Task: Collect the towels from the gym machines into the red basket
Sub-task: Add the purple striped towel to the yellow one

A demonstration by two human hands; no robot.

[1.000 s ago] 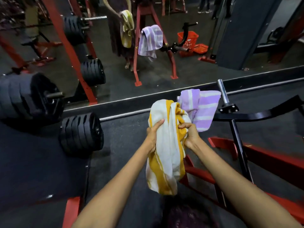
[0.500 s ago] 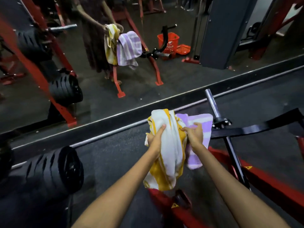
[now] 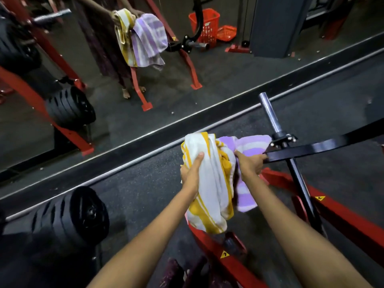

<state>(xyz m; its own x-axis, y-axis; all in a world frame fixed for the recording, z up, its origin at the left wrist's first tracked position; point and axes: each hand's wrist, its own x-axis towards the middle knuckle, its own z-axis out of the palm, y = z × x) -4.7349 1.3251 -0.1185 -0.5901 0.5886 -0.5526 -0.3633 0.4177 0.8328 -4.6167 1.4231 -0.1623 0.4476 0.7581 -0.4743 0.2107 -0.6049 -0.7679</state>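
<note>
In the middle of the frame, two bare arms reach up from the bottom edge. The left hand [image 3: 192, 172] grips a yellow towel [image 3: 209, 183] with white stripes; its thumb lies flat on the cloth and the other fingers are hidden behind it. The towel hangs down in a bunch below the hand. Just to the right, the right hand [image 3: 249, 163] pinches a purple towel [image 3: 251, 145], with its fingers curled into the cloth. The purple towel touches the yellow one and lies against a black bar [image 3: 324, 145] of the red machine [image 3: 342, 217] in the lower right. A shiny metal peg [image 3: 270, 113] sticks up from that bar. A big mirror [image 3: 228, 75] fills the top of the frame, and a metal strip runs along its bottom edge. In the mirror, at the upper middle, you can see the same two towels again. The red basket [image 3: 205, 23] shows only in the mirror, near the top, right of the middle, well apart from the hands. Black weights [image 3: 70, 217] sit at the lower left.
</note>
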